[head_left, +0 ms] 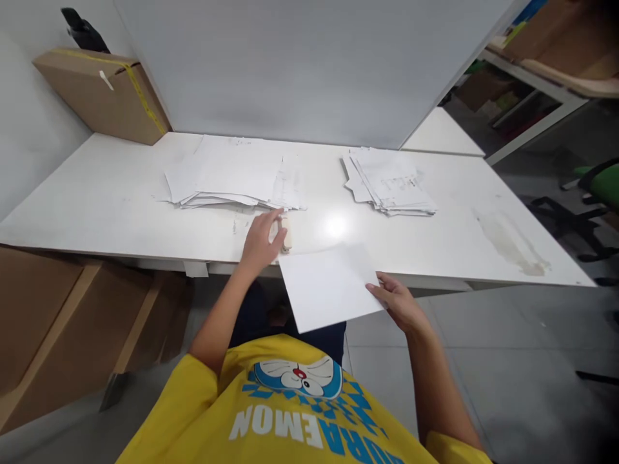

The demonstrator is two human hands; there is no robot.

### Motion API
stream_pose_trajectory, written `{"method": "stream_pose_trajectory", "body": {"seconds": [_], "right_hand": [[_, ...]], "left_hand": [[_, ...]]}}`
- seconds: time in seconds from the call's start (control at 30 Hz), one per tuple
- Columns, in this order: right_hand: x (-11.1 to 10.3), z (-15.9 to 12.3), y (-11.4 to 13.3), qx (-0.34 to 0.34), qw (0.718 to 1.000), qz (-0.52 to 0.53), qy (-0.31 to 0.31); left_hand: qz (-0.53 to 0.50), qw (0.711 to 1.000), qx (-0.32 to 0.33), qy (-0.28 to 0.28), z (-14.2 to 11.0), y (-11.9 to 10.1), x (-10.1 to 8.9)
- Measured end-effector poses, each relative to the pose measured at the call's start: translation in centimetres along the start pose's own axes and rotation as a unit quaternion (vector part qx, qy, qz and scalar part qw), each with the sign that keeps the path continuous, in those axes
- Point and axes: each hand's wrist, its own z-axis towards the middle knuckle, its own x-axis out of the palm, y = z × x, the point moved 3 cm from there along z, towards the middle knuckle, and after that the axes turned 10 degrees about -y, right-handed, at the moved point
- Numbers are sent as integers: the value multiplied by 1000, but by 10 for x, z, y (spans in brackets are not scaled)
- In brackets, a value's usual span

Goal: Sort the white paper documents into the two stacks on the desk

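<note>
While two paper stacks (pixel 232 169) (pixel 393 183) lie beyond, the right hand (pixel 397 301) pinches one sheet (pixel 331 289); the left (pixel 260 240), grip unclear, flanks one object (pixel 287 235)

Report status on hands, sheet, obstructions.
Right hand pinching white rectangular paper sheet. Left hand at small cream object, grip unclear. Sheet visibly unobstructed; white paper stack beyond left hand.

At the upper left of the frame we see a cardboard box (pixel 91 100) with a yellow strip (pixel 142 98) across it, and a black object (pixel 84 32) just behind, too unclear for us to name. A pale panel (pixel 300 71) fills the top centre. At the lower left we find brown cardboard (pixel 53 328). Toward the right edge we spot a green seat (pixel 607 183) near a dark chair base (pixel 570 216), above grey floor tiles (pixel 512 348); a brown box (pixel 570 35) sits at the upper right.
</note>
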Motion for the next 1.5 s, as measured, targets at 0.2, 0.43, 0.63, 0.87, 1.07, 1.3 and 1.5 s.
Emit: {"method": "stream_pose_trajectory", "body": {"seconds": [0.2, 0.43, 0.63, 0.87, 1.07, 1.3, 1.5], "right_hand": [[24, 9, -2, -13, 999, 17, -45], [21, 12, -3, -20, 998, 21, -51], [20, 10, -2, -8, 998, 30, -59], [27, 11, 3, -32, 996, 47, -71], [-12, 17, -1, -96, 979, 65, -167], [-59, 96, 30, -188, 881, 184, -393], [-27, 186, 91, -159, 883, 228, -378]], "left_hand": [[42, 965, 6, 257, 23, 28, 31], [59, 953, -5, 298, 22, 31, 35], [83, 951, 31, 297, 21, 30, 39], [96, 954, 80, 273, 19, 32, 41], [72, 964, 64, 248, 23, 36, 36], [52, 961, 53, 268, 24, 32, 35], [45, 961, 46, 270, 24, 33, 34]]}}
